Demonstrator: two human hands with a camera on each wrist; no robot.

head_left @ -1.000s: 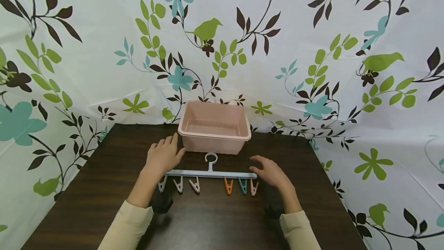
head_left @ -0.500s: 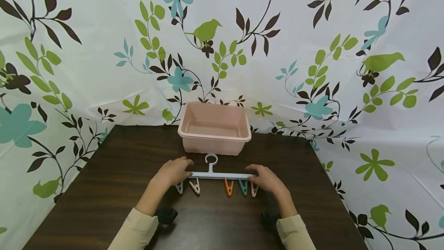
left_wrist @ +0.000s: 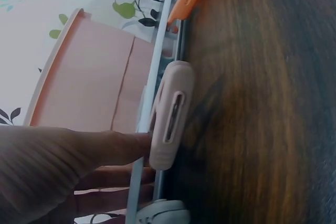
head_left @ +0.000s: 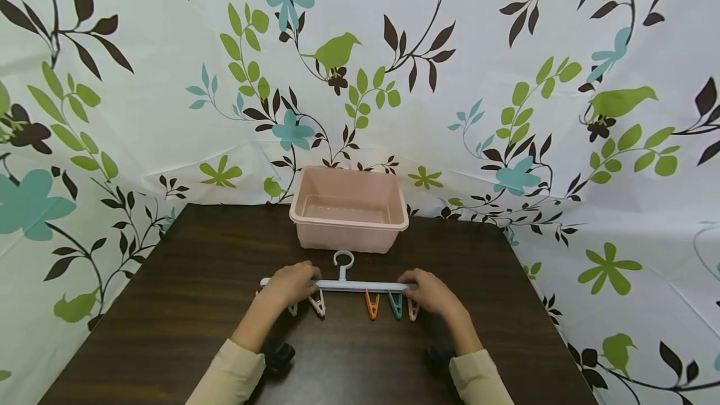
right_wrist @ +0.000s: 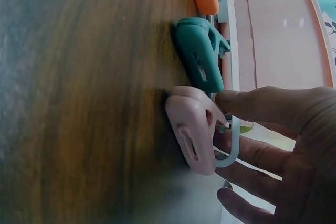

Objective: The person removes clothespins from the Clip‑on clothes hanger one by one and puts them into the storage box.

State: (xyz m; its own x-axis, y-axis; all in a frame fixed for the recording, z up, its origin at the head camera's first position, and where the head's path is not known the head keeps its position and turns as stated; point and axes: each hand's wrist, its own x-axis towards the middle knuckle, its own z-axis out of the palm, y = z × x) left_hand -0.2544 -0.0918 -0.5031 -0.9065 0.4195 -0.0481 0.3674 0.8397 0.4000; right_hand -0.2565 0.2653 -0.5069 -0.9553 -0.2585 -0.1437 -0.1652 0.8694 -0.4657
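A pale blue clip hanger [head_left: 360,285] lies flat on the dark wooden table [head_left: 185,305], its ring hook [head_left: 343,259] pointing at a pink plastic basket [head_left: 349,208]. Pale pink [head_left: 318,305], orange [head_left: 371,306], teal [head_left: 395,305] and pink [head_left: 412,309] clips hang off the bar. My left hand [head_left: 304,281] curls over the bar's left part, hiding clips there; its thumb touches a pale pink clip [left_wrist: 170,116] beside the bar [left_wrist: 157,72]. My right hand [head_left: 409,286] pinches the bar's right end [right_wrist: 233,145] by the pink clip [right_wrist: 191,129], next to the teal clip [right_wrist: 202,53].
The basket [right_wrist: 273,30] stands just behind the hanger, near the table's far edge, and looks empty. A floral curtain [head_left: 506,111] closes in the back and both sides. Bare tabletop stretches left, right and in front of the hanger.
Both hands came down from hovering over the table and closed on the hanger bar, the left one sliding in from the left end. The hanger has hardly shifted.
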